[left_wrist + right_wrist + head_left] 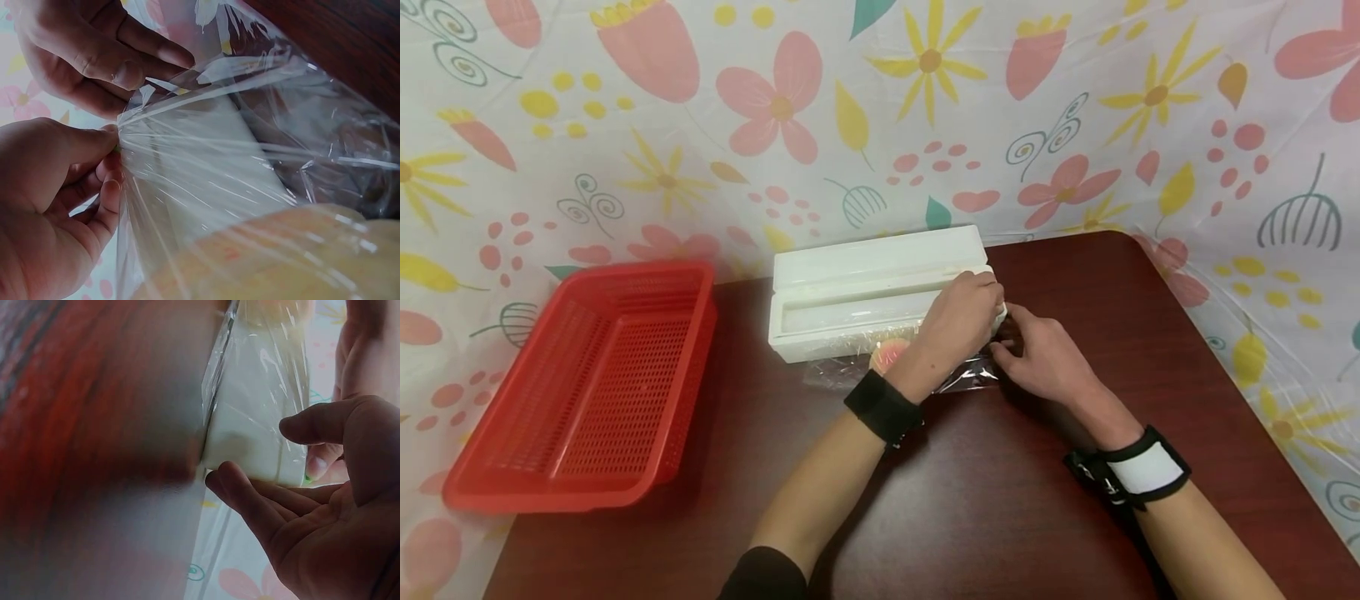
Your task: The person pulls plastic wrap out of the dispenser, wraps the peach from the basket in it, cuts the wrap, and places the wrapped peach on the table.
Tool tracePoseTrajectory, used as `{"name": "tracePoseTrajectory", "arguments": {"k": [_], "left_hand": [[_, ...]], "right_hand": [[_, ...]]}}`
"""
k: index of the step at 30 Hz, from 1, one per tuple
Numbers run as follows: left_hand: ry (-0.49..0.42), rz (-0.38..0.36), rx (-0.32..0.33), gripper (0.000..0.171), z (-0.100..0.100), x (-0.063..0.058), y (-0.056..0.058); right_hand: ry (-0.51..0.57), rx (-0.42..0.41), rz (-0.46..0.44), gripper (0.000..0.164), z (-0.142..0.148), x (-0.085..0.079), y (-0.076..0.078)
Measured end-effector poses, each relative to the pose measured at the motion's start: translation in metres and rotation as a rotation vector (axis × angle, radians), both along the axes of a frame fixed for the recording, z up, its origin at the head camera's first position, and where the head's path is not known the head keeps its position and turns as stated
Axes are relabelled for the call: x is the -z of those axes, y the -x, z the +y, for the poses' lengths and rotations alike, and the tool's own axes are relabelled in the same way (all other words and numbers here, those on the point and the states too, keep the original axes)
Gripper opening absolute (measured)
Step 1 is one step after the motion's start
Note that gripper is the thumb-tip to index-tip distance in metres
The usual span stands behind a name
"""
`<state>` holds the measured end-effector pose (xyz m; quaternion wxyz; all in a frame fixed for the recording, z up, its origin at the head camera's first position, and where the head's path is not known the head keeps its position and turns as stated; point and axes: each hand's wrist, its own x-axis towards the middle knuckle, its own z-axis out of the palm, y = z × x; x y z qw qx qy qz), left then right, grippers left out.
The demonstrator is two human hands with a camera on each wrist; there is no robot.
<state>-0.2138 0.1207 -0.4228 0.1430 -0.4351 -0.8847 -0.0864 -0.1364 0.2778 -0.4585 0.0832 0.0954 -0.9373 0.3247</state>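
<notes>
A long white box [820, 342] stands with its lid [880, 254] tipped back and a roll [857, 312] lying inside. Clear cling film [206, 156] hangs down its front, over a pink-and-yellow round thing [887, 354] whose kind I cannot tell. At the box's right end, my left hand [958, 321] pinches the gathered film between thumb and fingers. A tiny green bit [307, 480] shows by those fingertips. My right hand [1048, 358] is beside the same end, thumb and fingers apart, fingertips by the box's lower corner in the right wrist view.
To the left a red perforated plastic basket [688, 400] stands on the dark wooden table [970, 500]. A flower-patterned cloth [880, 108] hangs behind the table and along its right side. Loose film [973, 375] lies along the box's front.
</notes>
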Motion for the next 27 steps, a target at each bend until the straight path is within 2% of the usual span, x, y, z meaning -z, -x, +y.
{"name": "tracePoseTrajectory", "arguments": {"k": [11, 18, 27], "left_hand": [[-0.015, -0.031, -0.006, 0.016, -0.001, 0.001, 0.002], [0.015, -0.092, -0.009, 0.017, -0.006, -0.003, 0.000], [0.024, -0.068, 0.029, 0.029, -0.016, -0.004, -0.009]], "right_hand": [[0.015, 0.000, -0.006, 0.059, 0.000, 0.000, 0.000], [0.023, -0.009, -0.038, 0.059, 0.000, -0.002, 0.000], [0.036, -0.016, -0.090, 0.059, 0.002, -0.005, -0.002]]}}
